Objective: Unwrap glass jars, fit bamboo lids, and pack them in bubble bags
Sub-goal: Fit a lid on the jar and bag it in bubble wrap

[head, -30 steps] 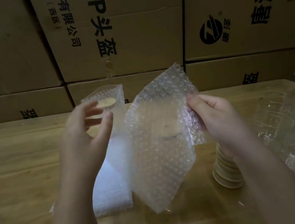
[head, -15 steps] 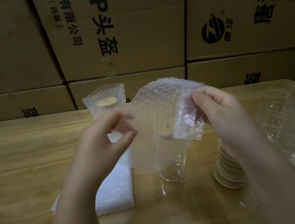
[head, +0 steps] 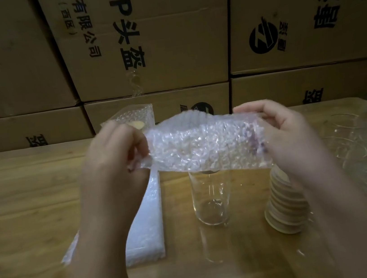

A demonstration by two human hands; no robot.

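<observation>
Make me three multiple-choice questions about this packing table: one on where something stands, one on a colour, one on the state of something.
1. Where is the stack of lids relative to the glass jar?
A: to its left. B: to its right. C: on top of it.

2. What colour are the boxes behind the table?
A: blue. B: white. C: brown.

3. How is the glass jar placed?
A: upright on the table, outside the bubble bag. B: lying on its side. C: inside the bag.

Answers:
1 B: the stack stands on the jar's right.
2 C: they are plain brown cardboard with black print.
3 A: it stands upright below the bag, which the left hand and right hand hold above it.
</observation>
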